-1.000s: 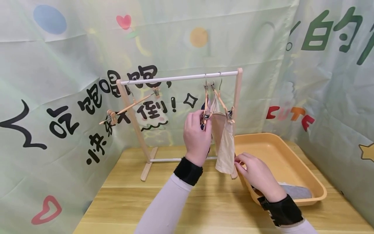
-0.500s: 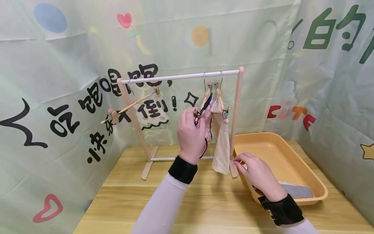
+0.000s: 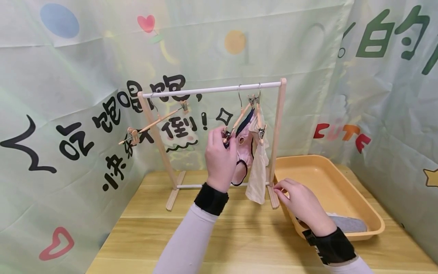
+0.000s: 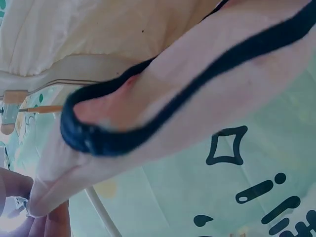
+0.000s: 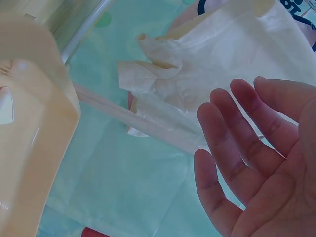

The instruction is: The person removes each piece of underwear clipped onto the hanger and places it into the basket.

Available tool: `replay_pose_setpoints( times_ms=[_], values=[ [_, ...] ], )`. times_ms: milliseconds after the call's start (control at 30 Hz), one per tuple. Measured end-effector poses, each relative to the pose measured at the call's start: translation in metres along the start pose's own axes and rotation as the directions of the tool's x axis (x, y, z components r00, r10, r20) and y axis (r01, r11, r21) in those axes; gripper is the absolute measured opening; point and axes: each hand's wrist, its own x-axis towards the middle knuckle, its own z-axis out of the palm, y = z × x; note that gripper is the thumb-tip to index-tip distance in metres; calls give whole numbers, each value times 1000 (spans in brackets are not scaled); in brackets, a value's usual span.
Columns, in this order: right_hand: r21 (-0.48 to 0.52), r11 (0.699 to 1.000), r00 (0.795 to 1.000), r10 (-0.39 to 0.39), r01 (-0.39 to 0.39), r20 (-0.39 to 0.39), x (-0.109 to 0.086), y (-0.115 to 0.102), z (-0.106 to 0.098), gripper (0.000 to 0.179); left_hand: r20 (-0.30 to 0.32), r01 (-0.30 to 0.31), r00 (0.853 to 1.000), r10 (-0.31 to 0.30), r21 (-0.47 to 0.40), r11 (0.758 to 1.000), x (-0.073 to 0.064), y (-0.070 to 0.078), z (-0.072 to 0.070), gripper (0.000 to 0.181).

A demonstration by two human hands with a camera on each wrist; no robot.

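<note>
My left hand (image 3: 220, 161) grips the near clip end of a wooden clip hanger (image 3: 241, 116) that hooks on the rack's bar. From this hanger hangs a small pink garment with navy trim (image 3: 245, 146); it fills much of the left wrist view, its navy edge (image 4: 163, 123) curving across. Right beside it, a cream cloth garment (image 3: 257, 180) hangs from a second clip hanger (image 3: 259, 116). My right hand (image 3: 302, 203) is by the tray's left edge, holding nothing; its fingers (image 5: 222, 128) are relaxed in the right wrist view.
The small wooden rack (image 3: 282, 114) stands on the wooden table (image 3: 143, 236). A bare clip hanger (image 3: 159, 121) hangs at its left end. To the right, a yellow tray (image 3: 328, 182) contains a grey cloth (image 3: 349, 223). A printed curtain (image 3: 205, 38) encloses the back and sides.
My left hand has moved left with the hanger's near end, turning the hanger so more of the pink garment shows. The cream garment's hanger has swung too. My right hand stays put.
</note>
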Motion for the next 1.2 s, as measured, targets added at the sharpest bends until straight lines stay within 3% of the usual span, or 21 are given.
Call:
replay_pose_setpoints(
  times_ms=[300, 600, 1200],
  values=[
    [3, 1000, 1000, 4, -4, 9, 0, 2, 2, 7, 4, 41, 999, -41, -25, 999, 4, -2, -3, 20],
    [-3, 1000, 1000, 0, 0, 7, 2, 0, 2, 7, 45, 83, 996, -81, -48, 995, 4, 1, -12, 23],
    [1, 1000, 1000, -8, 8, -11, 1, 1, 4, 7, 43, 122, 991, -124, 29, 992, 12, -8, -17, 19]
  ],
)
